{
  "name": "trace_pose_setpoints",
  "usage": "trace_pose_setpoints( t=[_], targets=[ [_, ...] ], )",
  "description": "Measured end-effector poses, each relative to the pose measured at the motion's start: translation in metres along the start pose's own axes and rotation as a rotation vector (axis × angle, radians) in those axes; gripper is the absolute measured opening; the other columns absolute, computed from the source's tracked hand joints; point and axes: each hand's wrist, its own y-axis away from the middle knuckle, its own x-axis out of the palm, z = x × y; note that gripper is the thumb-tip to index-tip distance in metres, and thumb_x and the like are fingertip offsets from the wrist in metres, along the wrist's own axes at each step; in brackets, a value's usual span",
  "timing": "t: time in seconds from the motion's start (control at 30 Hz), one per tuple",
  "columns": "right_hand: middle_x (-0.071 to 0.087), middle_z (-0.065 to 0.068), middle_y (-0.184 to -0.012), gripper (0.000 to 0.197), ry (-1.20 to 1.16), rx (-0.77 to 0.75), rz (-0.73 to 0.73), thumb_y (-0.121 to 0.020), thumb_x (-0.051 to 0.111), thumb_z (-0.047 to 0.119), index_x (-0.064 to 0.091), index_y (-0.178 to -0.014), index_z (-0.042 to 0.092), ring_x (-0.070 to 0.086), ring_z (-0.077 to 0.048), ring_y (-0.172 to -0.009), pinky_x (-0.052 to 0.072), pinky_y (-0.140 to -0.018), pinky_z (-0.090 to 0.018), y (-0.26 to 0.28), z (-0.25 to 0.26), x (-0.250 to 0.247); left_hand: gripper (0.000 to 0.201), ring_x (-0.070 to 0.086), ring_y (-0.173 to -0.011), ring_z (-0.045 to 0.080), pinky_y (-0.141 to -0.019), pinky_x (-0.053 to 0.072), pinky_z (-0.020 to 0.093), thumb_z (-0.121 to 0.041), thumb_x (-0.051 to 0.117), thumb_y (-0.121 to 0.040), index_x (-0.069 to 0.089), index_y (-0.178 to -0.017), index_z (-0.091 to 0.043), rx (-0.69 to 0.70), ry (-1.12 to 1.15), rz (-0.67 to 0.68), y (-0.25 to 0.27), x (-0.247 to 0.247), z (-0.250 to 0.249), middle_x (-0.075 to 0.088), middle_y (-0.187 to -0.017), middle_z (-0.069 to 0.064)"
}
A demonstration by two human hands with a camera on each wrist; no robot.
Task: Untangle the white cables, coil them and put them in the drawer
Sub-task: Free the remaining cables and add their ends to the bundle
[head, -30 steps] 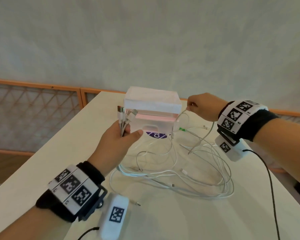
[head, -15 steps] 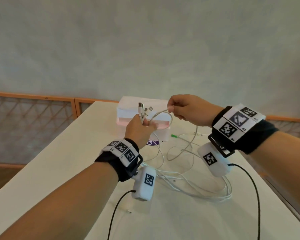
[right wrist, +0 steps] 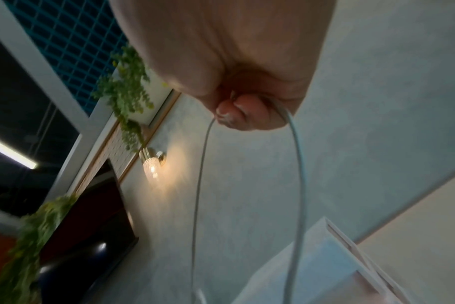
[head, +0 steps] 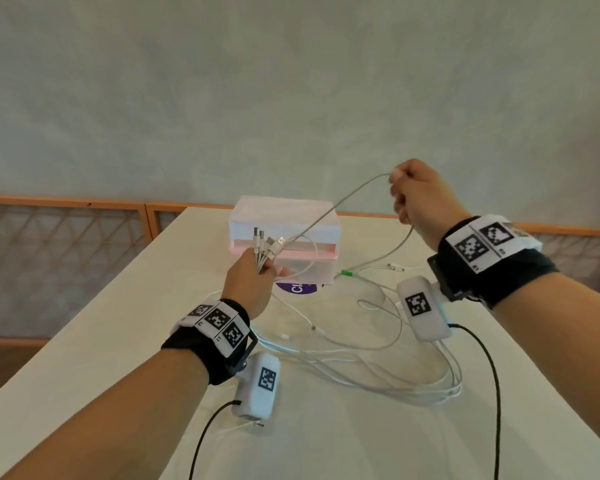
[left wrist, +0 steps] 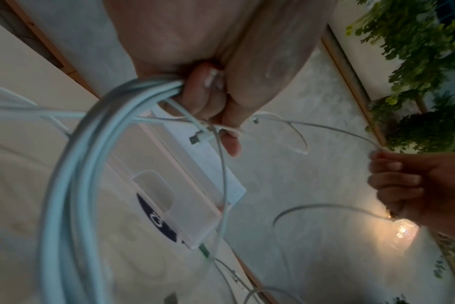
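Near the desk's far edge, left hand clenched a bundle of thin white cables before the white plastic drawer box. Only the left wrist view showed right hand's fingers curled round one strand; slack lay mid-desk.

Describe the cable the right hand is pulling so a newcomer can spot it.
Start at the white drawer box at the table's far end. One white cable rises from the left hand to the right hand. Only it is airborne; others lie on the table.
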Motion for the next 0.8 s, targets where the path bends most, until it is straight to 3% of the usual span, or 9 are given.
trace_pose_setpoints(
  t=[0.13,0.2,0.27,0.37,0.43,0.5,0.57,0.67,0.8],
  targets=[
    [0.040,0.002,-0.061,0.026,-0.223,0.032,-0.237,-0.095,0.032,0.011,0.042,-0.073,0.021,0.034,-0.008,-0.040,0.026,-0.037,-0.014,-0.013,-0.008,-0.018,0.026,0.058,-0.083,0.023,-0.065,0.040,0.027,-0.016,0.057,-0.091,0.040,-0.073,-0.022,-0.049,-0.031,-0.025,-0.002,-0.006,0.014,0.070,-0.096,0.007],
    [0.038,0.002,-0.060,0.027,-0.320,0.060,-0.342,-0.094,0.029,0.008,0.041,-0.073,0.022,0.033,-0.006,-0.035,0.025,-0.038,-0.013,-0.016,-0.015,-0.027,0.024,0.062,-0.094,0.021,-0.073,0.042,0.028,-0.014,0.056,-0.091,0.039,-0.075,-0.021,-0.079,0.005,-0.022,0.000,-0.010,0.020,0.073,-0.087,-0.001],
    [0.039,0.001,-0.059,0.030,-0.286,0.128,-0.361,-0.092,0.027,0.005,0.041,-0.071,0.021,0.035,-0.006,-0.031,0.026,-0.038,-0.013,-0.017,-0.029,-0.032,0.023,0.062,-0.094,0.016,-0.070,0.041,0.024,-0.013,0.055,-0.093,0.040,-0.076,-0.020,-0.095,0.021,-0.026,0.002,-0.014,0.023,0.071,-0.080,-0.011],
    [0.051,-0.007,-0.070,0.029,0.167,0.271,-0.036,-0.091,0.033,-0.001,0.050,-0.074,0.015,0.054,-0.014,-0.046,0.041,-0.043,-0.018,-0.012,-0.058,-0.029,0.022,0.061,-0.092,0.015,-0.066,0.040,0.022,-0.012,0.053,-0.094,0.041,-0.076,-0.019,-0.087,0.040,-0.032,0.004,-0.019,0.025,0.070,-0.078,-0.013],
    [0.056,-0.015,-0.106,0.019,0.658,0.219,0.194,-0.091,0.043,0.005,0.056,-0.105,0.008,0.061,-0.027,-0.092,0.049,-0.076,-0.032,-0.002,-0.075,-0.021,0.021,0.062,-0.093,0.017,-0.068,0.043,0.023,-0.012,0.053,-0.094,0.043,-0.077,-0.019,-0.082,0.034,-0.032,0.004,-0.020,0.024,0.071,-0.080,-0.012],
    [0.039,-0.016,-0.136,0.049,0.943,-0.026,0.200,-0.085,0.048,0.006,0.039,-0.134,0.011,0.042,-0.035,-0.124,0.038,-0.103,-0.043,0.008,-0.081,-0.008,0.020,0.062,-0.093,0.019,-0.072,0.045,0.027,-0.012,0.053,-0.094,0.044,-0.077,-0.019,-0.075,0.027,-0.028,0.005,-0.020,0.023,0.072,-0.082,-0.011],
    [0.036,-0.011,-0.141,0.061,0.925,-0.334,0.173,-0.080,0.049,0.003,0.035,-0.138,0.015,0.036,-0.034,-0.128,0.034,-0.106,-0.047,0.021,-0.067,0.014,0.020,0.062,-0.091,0.020,-0.072,0.045,0.028,-0.012,0.052,-0.094,0.045,-0.077,-0.019,-0.063,0.018,-0.022,0.006,-0.020,0.021,0.072,-0.083,-0.011],
    [0.051,-0.006,-0.130,0.043,0.924,-0.630,0.389,-0.087,0.050,0.013,0.051,-0.129,0.017,0.043,-0.029,-0.120,0.040,-0.099,-0.046,0.037,-0.045,0.053,0.020,0.057,-0.080,0.022,-0.069,0.045,0.034,-0.011,0.052,-0.094,0.045,-0.077,-0.019,-0.047,0.038,-0.009,0.009,-0.019,0.018,0.073,-0.083,-0.010],
    [0.049,-0.004,-0.119,0.041,1.067,-0.562,0.550,-0.092,0.048,0.036,0.048,-0.132,0.023,0.040,-0.025,-0.111,0.041,-0.093,-0.040,0.047,-0.043,0.099,0.015,0.061,-0.086,0.031,-0.073,0.047,0.038,-0.013,0.053,-0.093,0.049,-0.081,-0.020,-0.016,0.051,0.001,0.012,-0.022,0.015,0.074,-0.085,-0.007]
  ],
)
